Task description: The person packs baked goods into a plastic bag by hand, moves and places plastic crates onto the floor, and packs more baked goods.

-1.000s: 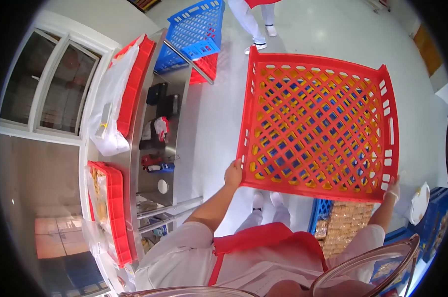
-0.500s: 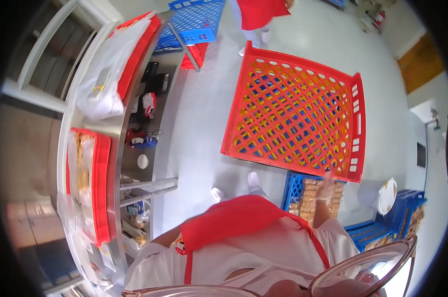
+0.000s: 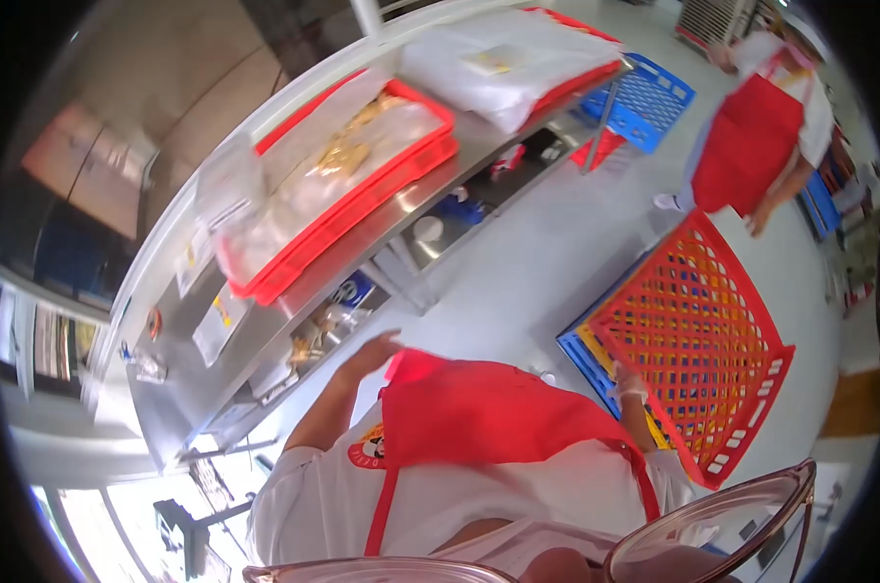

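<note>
My left hand (image 3: 370, 356) is in front of my body at the left edge of my red apron (image 3: 479, 408). Its fingers are stretched out and hold nothing. Lower right, my right hand (image 3: 630, 383), in a clear glove, has its fingers at the near rim of a red lattice crate (image 3: 741, 321). The fingers look closed on that rim, though the glove blurs the grip. Under the red crate, yellow and blue crates (image 3: 595, 358) show through the lattice and along its left side.
A steel table (image 3: 309, 325) to my left bears a red tray (image 3: 352, 219) with bagged food and another tray under white plastic (image 3: 493, 58). Ahead, a co-worker in a red apron (image 3: 751, 141) stands beyond the crate. A blue crate (image 3: 644, 102) stands past the table's end.
My view has turned left, so the table fills more of it and the crate sits further right. My left hand has come into sight. The co-worker shows more fully.
</note>
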Motion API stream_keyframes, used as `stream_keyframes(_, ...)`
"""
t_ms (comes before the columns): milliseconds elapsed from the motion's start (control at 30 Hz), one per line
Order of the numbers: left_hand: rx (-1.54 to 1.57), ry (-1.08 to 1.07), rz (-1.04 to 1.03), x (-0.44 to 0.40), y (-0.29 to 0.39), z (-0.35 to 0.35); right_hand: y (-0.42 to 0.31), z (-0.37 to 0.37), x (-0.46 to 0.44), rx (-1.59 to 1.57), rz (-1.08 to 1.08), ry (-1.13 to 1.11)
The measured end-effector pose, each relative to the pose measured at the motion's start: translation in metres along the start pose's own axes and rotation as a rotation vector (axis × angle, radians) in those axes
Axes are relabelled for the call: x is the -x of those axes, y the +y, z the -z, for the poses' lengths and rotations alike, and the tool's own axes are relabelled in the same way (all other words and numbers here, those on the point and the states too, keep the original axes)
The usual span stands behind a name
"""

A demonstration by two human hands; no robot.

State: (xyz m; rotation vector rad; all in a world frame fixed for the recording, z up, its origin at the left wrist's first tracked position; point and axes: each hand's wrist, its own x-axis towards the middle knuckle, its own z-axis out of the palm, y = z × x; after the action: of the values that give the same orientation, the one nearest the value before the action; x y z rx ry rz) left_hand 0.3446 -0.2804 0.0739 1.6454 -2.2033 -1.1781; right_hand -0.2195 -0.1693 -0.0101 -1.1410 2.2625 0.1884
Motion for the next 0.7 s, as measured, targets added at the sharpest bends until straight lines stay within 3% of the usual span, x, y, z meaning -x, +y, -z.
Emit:
stream_keyframes(33,0.466,-0.014,0.122,0.0,0.009,0.019,-0.032,0.01,-0.008,0.153,0.064,-0.067)
stream_keyframes(67,0.779,0.006,0.008,0.01,0.024,0.04,-0.04,-0.01,-0.033,0.149,0.213,-0.005)
stream_keyframes(100,0.881,0.056,-0.058,0.023,0.061,0.069,-0.045,-0.034,-0.062,0.155,0.362,0.059)
stream_keyframes(200,0.94,0.076,-0.696,0.046,0.097,0.136,-0.108,-0.036,-0.055,-0.585,0.2,-0.369)
stream_keyframes(300,0.792,0.017,-1.354,0.077,0.179,0.197,-0.175,0.024,-0.034,-1.23,0.148,-0.817)
stream_keyframes(367,0.713,-0.017,-1.561,0.088,0.222,0.209,-0.217,0.082,-0.005,-1.739,0.392,-0.768)
stream_keyframes(433,0.748,-0.065,-1.578,0.085,0.247,0.215,-0.271,0.134,0.007,-1.913,0.734,-0.994)
stream_keyframes(567,0.749,-0.082,-1.449,0.063,0.271,0.221,-0.366,0.216,0.026,-1.922,1.022,-1.192)
stream_keyframes(700,0.76,-0.086,-1.405,0.044,0.262,0.233,-0.428,0.243,0.026,-1.881,0.986,-1.288)
